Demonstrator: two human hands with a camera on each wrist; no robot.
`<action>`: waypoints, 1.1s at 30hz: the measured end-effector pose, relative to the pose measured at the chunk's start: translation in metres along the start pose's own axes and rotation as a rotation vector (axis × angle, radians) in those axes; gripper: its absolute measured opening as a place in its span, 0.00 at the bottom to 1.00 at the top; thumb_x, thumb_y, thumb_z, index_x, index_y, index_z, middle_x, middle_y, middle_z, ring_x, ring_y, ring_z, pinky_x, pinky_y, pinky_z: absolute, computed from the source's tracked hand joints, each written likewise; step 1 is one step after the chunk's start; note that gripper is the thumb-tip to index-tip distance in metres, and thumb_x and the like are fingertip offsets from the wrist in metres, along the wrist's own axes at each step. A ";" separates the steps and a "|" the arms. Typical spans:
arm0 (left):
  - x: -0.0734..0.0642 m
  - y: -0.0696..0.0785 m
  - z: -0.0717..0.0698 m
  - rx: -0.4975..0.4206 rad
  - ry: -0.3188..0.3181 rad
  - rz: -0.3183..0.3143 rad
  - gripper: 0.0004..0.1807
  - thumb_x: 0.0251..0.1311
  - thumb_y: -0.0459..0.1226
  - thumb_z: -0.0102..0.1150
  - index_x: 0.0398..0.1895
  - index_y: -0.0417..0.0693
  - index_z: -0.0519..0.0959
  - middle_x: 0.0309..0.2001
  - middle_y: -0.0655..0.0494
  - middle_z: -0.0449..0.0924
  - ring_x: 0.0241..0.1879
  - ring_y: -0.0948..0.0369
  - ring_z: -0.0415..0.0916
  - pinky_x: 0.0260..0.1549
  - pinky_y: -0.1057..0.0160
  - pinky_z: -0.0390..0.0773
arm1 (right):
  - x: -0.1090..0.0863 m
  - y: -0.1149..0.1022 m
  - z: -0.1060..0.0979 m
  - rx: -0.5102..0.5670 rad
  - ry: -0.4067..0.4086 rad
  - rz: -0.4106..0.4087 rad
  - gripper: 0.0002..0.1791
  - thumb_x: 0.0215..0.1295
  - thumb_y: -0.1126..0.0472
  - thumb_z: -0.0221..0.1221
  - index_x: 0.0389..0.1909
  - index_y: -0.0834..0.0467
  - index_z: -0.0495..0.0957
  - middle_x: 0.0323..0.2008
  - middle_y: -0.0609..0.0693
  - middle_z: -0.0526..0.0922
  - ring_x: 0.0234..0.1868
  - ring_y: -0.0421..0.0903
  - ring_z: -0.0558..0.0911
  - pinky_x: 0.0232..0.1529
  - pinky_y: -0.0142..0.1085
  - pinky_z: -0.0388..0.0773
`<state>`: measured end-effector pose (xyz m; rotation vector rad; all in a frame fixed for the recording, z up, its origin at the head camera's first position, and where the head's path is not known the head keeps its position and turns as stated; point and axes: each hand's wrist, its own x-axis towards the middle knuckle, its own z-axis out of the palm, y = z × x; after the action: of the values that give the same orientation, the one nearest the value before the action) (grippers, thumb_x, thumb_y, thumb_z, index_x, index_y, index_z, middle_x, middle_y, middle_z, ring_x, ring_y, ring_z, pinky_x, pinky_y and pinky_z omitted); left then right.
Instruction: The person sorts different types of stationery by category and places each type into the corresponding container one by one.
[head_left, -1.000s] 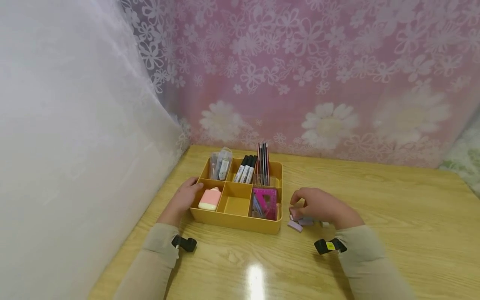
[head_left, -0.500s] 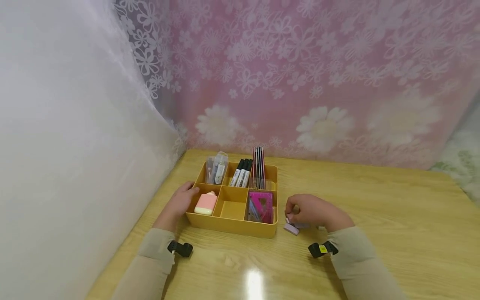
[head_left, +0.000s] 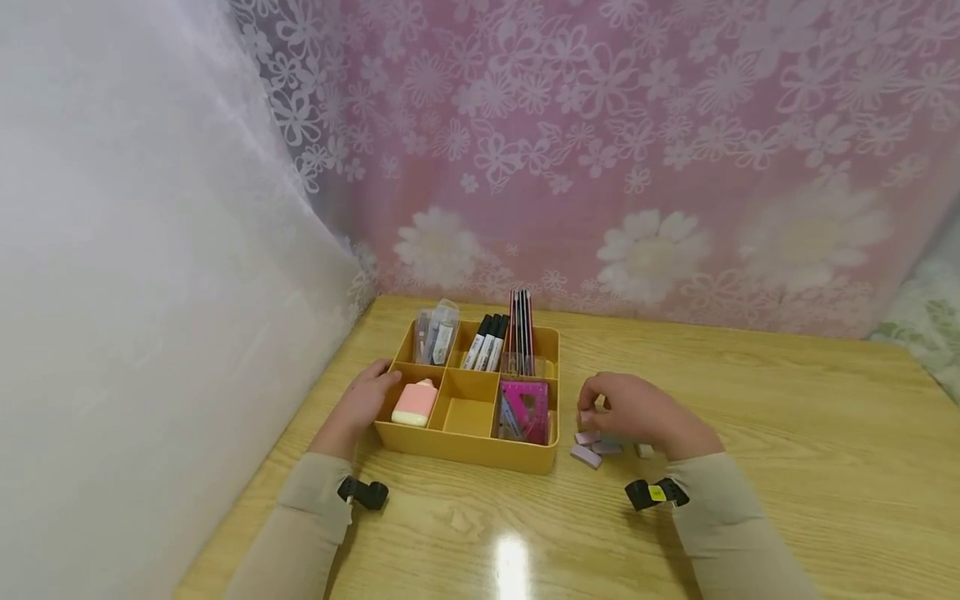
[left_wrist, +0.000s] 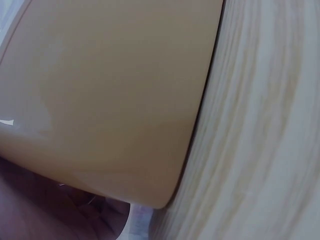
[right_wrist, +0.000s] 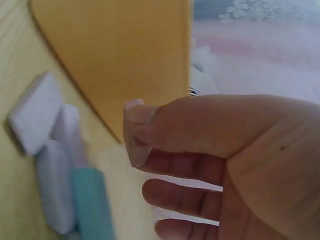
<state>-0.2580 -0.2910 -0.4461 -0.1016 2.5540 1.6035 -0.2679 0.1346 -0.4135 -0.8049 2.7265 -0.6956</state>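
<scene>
My right hand (head_left: 641, 412) pinches a small pale pink eraser (right_wrist: 134, 152) between thumb and index finger, beside the right side of a yellow divided box (head_left: 465, 447). The other fingers of that hand lie apart below the thumb in the right wrist view. Under it on the table is a small cluster of erasers, with a lavender eraser (right_wrist: 37, 112) and a teal eraser (right_wrist: 92, 202) among them. At the box's left wall, my left hand (head_left: 363, 400) grips the edge, fingertips at the rim. Part of that hand is hidden behind the box corner in the left wrist view.
The box's compartments hold clear cases (head_left: 437, 335), black-capped markers (head_left: 486, 343), upright pencils (head_left: 521, 333), a pink-and-cream bottle (head_left: 415, 403) and a pink ruler set (head_left: 527, 412). Its front middle compartment (head_left: 468, 417) is bare. A flowered curtain (head_left: 637, 167) hangs behind; white sheeting (head_left: 150, 292) stands left.
My right hand dipped into the eraser cluster and has risen slightly, now with the pale pink eraser in its fingertips and more of the cluster showing. The left hand stays at the box.
</scene>
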 end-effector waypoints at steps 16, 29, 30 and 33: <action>-0.001 0.001 0.003 0.004 -0.011 -0.015 0.29 0.79 0.46 0.39 0.77 0.42 0.60 0.74 0.39 0.59 0.72 0.40 0.57 0.69 0.38 0.56 | 0.001 -0.044 -0.016 -0.094 0.209 -0.155 0.04 0.71 0.50 0.63 0.40 0.44 0.79 0.40 0.38 0.78 0.46 0.46 0.79 0.50 0.46 0.78; -0.002 0.000 -0.001 0.005 -0.018 -0.007 0.30 0.80 0.46 0.38 0.78 0.41 0.58 0.75 0.38 0.58 0.73 0.40 0.54 0.70 0.38 0.54 | 0.036 -0.111 0.006 -0.169 0.183 -0.294 0.07 0.68 0.50 0.65 0.40 0.46 0.77 0.34 0.42 0.77 0.33 0.38 0.72 0.33 0.33 0.75; -0.002 0.000 -0.001 0.009 -0.018 -0.006 0.30 0.80 0.46 0.38 0.78 0.41 0.58 0.75 0.38 0.58 0.73 0.40 0.55 0.70 0.38 0.54 | 0.039 -0.113 0.008 -0.174 0.178 -0.303 0.07 0.68 0.50 0.65 0.40 0.46 0.78 0.34 0.42 0.77 0.33 0.38 0.71 0.33 0.32 0.75; -0.002 0.001 0.000 0.017 -0.018 -0.005 0.30 0.80 0.46 0.38 0.78 0.41 0.58 0.75 0.38 0.58 0.73 0.40 0.55 0.70 0.38 0.55 | 0.042 -0.118 0.013 -0.175 0.171 -0.330 0.05 0.70 0.51 0.63 0.39 0.46 0.78 0.35 0.41 0.78 0.34 0.38 0.72 0.35 0.33 0.75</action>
<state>-0.2562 -0.2901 -0.4448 -0.0917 2.5508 1.5739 -0.2448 0.0185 -0.3691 -1.3149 2.8668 -0.6167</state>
